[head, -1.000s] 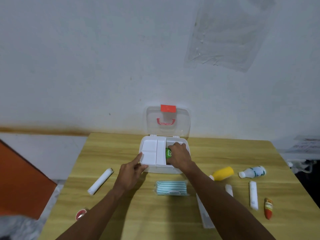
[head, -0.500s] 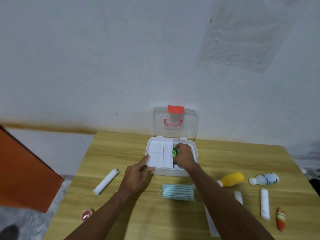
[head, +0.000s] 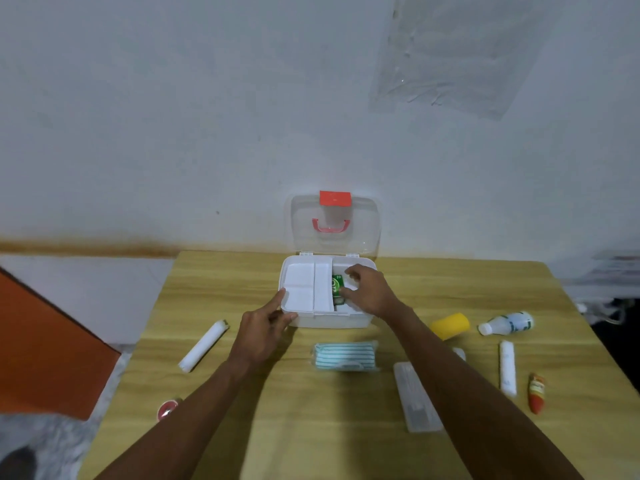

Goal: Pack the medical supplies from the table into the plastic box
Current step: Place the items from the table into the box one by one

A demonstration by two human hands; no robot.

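Note:
A white plastic box (head: 329, 318) stands open at the table's far middle, its clear lid (head: 334, 225) upright against the wall. A white divided tray (head: 308, 287) fills its left part. My right hand (head: 369, 289) reaches into the right part, fingers on a green item (head: 336, 285). My left hand (head: 265, 327) rests against the box's front left corner, fingers on its rim. On the table lie a striped mask pack (head: 346, 355), a yellow bottle (head: 450, 325), a white bottle (head: 507, 323), two white rolls (head: 203, 345) (head: 507, 368), a red tube (head: 536, 393) and a clear flat packet (head: 415, 398).
The wooden table (head: 311, 427) ends at the wall behind the box. A small red round item (head: 167, 409) lies near the left front edge. An orange panel (head: 45, 348) stands left of the table. Papers (head: 609, 271) lie beyond the right edge.
My right hand stays inside the box's right part and has shifted a little over the green item. My left hand stays at the box's front left corner. The view has shifted slightly.

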